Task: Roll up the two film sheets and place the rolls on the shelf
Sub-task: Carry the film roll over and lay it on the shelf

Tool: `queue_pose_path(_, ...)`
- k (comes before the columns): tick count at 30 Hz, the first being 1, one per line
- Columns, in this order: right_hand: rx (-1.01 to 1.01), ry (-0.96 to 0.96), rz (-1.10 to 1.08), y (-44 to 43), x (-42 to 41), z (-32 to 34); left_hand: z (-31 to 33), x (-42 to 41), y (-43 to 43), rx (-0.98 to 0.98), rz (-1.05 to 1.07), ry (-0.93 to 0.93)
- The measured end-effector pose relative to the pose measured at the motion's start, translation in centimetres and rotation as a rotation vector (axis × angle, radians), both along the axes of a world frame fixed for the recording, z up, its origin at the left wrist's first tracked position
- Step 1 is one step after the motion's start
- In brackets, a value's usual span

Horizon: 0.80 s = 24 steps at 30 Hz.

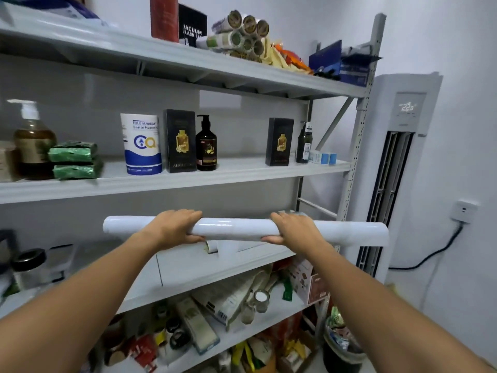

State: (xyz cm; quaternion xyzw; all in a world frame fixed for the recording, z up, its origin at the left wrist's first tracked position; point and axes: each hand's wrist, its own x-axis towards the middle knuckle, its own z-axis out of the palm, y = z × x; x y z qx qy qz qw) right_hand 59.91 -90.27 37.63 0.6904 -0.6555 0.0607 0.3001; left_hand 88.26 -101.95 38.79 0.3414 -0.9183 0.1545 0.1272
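Grey metal shelf unit (188, 179) fills most of the view, four tiers visible, backed against a white wall. Tall white air conditioner (398, 157) stands just beside the unit's right upright, display lit; a black cable (430, 254) runs from it up to a wall socket (464, 210).

Rolled white film (234, 228) held level in front of the third tier, roughly as long as the tier is wide, right end reaching past the upright. Cannot tell whether it touches the shelf board below. A second white roll end shows just behind the right hand, mostly hidden. A loose white sheet (228, 247) with a curled corner lies on the board under the roll.

Left hand (174, 227) wrapped over the roll left of centre, fingers on top, thumb beneath. Right hand (293, 230) clasped on it the same way, right of centre. Both arms outstretched, hands well apart.

Second tier, left to right: amber pump bottle (33, 141), two green packets (75, 160) stacked, blue-and-white paper roll (141, 144), black box (179, 141), dark pump bottle (206, 146), another black box (279, 141), small dark bottle (304, 144).

Top tier: red cylinder (164, 17), bundle of paper tubes (242, 30).

Bottom tiers: mixed packets and jars, blurred.
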Motion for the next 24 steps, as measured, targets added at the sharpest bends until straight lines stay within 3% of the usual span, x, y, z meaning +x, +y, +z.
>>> queue_pose_path(14,0.073,0.010,-0.029,-9.1,-3.3,-5.4,-5.9,-3.3,-8.0,0.090,0.017,0.016)
queue_pose_path(24,0.112,-0.013,0.056,-18.1,-11.8,-9.7,-9.5,-10.8,-13.9,0.202,0.170,0.014)
